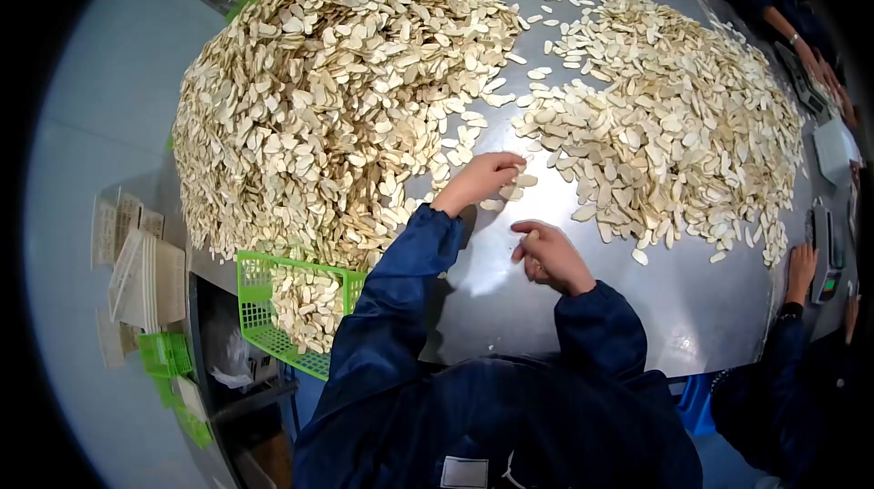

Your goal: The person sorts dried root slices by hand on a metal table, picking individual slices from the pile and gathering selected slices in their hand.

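Pale, flat, oval dried slices lie in a tall heap on the left and a lower, spread heap on the right. Between the heaps, over bare metal table, my left hand is closed, with a few pale slices at its fingertips. Closer to me, my right hand has curled fingers and a partly extended index finger. Whatever lies inside its curl is mostly hidden. Both hands are bare below dark blue sleeves.
A green plastic basket with slices sits at the table's left front edge. Stacked white trays stand further left. Along the right edge, co-workers' hands rest near small scales. Loose slices dot the metal table.
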{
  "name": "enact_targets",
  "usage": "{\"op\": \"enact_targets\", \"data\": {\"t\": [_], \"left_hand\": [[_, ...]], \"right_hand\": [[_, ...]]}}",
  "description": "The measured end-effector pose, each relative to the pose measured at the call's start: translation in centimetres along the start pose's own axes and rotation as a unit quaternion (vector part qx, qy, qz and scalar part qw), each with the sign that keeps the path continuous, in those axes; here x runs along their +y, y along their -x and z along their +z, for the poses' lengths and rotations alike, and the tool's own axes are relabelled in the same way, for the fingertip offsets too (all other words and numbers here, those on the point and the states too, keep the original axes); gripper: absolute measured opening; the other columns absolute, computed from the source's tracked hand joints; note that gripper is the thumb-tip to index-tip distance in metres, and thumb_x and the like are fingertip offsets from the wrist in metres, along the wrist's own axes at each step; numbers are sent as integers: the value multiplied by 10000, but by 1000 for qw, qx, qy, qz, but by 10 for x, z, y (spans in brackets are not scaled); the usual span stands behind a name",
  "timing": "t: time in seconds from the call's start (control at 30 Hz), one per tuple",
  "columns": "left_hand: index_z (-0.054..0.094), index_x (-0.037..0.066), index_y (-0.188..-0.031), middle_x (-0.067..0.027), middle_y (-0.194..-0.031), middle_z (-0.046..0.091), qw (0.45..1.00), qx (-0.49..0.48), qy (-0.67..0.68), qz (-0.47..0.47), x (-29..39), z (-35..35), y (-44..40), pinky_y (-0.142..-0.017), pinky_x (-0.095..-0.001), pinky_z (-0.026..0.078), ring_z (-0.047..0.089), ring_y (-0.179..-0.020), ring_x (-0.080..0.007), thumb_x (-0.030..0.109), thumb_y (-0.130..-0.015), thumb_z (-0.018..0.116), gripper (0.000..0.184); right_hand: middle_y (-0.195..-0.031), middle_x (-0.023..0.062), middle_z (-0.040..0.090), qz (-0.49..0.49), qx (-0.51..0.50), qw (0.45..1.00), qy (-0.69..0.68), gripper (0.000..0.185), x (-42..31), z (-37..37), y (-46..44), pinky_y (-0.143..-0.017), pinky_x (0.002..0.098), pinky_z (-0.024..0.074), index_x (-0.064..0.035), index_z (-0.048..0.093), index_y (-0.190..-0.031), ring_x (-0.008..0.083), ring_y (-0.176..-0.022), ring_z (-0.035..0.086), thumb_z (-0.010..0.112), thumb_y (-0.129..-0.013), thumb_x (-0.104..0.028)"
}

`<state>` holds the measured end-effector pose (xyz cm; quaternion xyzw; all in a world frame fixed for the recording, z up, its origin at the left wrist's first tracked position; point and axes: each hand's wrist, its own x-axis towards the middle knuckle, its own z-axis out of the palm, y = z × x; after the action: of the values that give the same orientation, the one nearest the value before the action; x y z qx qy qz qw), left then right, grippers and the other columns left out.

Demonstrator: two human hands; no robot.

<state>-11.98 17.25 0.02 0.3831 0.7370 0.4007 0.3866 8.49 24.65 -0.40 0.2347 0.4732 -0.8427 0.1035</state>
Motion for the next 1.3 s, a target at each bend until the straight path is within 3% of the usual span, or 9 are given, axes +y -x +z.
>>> {"op": "enact_targets", "data": {"t": [0.1,0.3,0.5,0.67,0.77,0.9,1.07,1.17,1.3], "left_hand": [[676,30,-1043,-63,-735,645,993,103,-58,13,8,3,-8,-584,-275,468,595,-635,-126,144,-866,549,246],[655,49,-778,-145,-757,643,915,274,-291,60,18,29,-47,-681,-430,492,627,-746,-334,204,-753,649,158],[620,47,-815,-144,-735,630,943,203,-258,54,19,39,-52,-644,-419,464,605,-727,-352,173,-736,659,154],[568,-6,-850,-79,-670,592,986,161,-1,48,57,43,4,-583,-282,449,558,-612,-157,146,-797,680,196],[585,-6,-935,-106,-751,618,994,84,-45,54,72,44,53,-602,-305,466,600,-660,-171,146,-816,672,211],[584,-4,-1007,-89,-796,602,980,181,-83,22,32,28,110,-624,-289,476,605,-686,-167,149,-837,656,239],[597,-9,-1043,-134,-767,634,932,342,-78,-91,-20,0,181,-622,-325,484,625,-676,-244,146,-830,625,265],[591,-17,-1060,-153,-764,628,904,383,-130,-136,-39,-4,211,-629,-354,478,613,-675,-281,134,-833,616,275],[558,-28,-1109,-156,-750,615,902,366,-136,-183,-48,5,229,-620,-373,470,596,-659,-296,136,-834,613,326]], "right_hand": [[-725,97,598,-66,53,990,-109,265,-9,-14,-2,-317,208,279,17,529,-1097,71,-381,411,484,-840,-24],[-717,67,593,-137,64,970,-191,231,-9,-12,-9,-311,200,255,5,543,-1065,67,-374,392,505,-837,-13],[-699,56,579,-147,75,966,-199,285,-11,-17,-8,-322,193,258,5,515,-1132,70,-377,384,500,-851,-38],[-825,112,605,-126,50,949,-284,376,-5,-23,-14,-324,196,293,12,466,-1235,114,-527,519,403,-984,-262],[-844,106,614,-142,2,926,-349,454,0,-24,-17,-323,198,313,1,482,-1224,125,-588,572,352,-1009,-377],[-728,70,602,-74,26,969,-235,228,-3,-3,-11,-318,181,280,5,527,-1110,95,-436,469,475,-959,-158],[-732,75,579,46,-101,980,-164,324,14,39,-23,-343,182,295,2,461,-1234,89,-486,478,497,-944,-137],[-764,80,582,25,-1,963,-269,369,9,26,-37,-346,182,298,-3,414,-1287,84,-486,463,484,-949,-137],[-768,68,575,-252,136,923,-258,406,-18,-13,-38,-341,183,285,-19,384,-1330,74,-455,434,475,-953,-139]]}}
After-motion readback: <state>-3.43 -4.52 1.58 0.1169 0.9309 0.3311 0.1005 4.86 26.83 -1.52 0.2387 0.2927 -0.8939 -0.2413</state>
